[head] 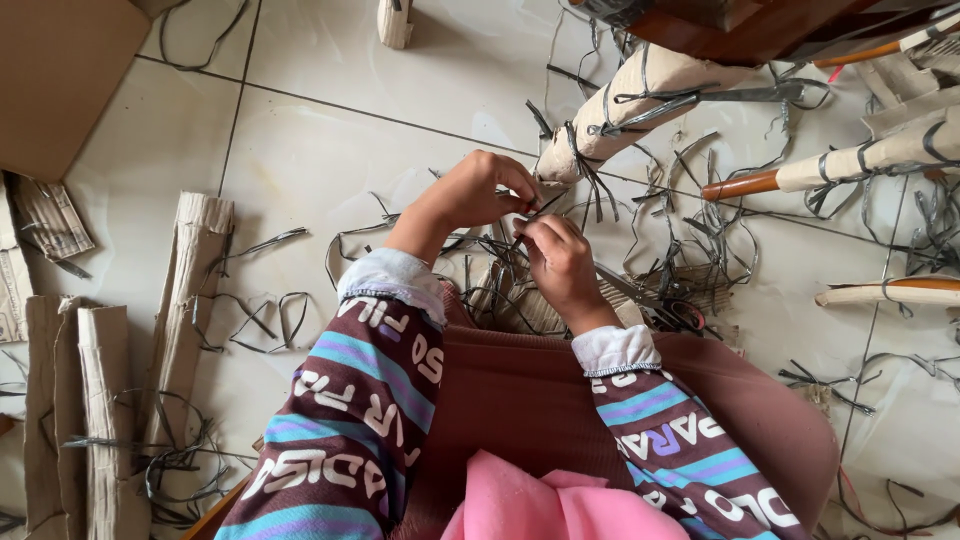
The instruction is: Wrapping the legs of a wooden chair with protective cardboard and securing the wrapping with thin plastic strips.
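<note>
Above the lap, both hands meet over a tangle of dark plastic straps (500,262) that lies on the tiled floor (330,150). The left hand (470,192) has its grip closed, fingers curled down onto a thin strap end (545,205); the right hand (560,258) is likewise closed, pinching the same strap from below. The strap runs up toward the near end of a wooden leg wrapped in cardboard (640,100), which rests on the floor just beyond the hands and is bound with several dark bands. Whether the strap in hand is being tied or pulled loose cannot be told from this view, since the fingers hide the knot.

As a judgement of progress: the work looks well under way but not finished. Loose cut straps are scattered across the floor on both sides, and flattened cardboard sleeves (100,400) lie in a heap at the left, apart from any wood. At the right, three more legs (850,165) show bare brown wood at one end and cardboard with bands along the rest, so they appear only partly dealt with. A pair of scissors (650,300) lies on the floor just beside the right wrist, untouched.
</note>
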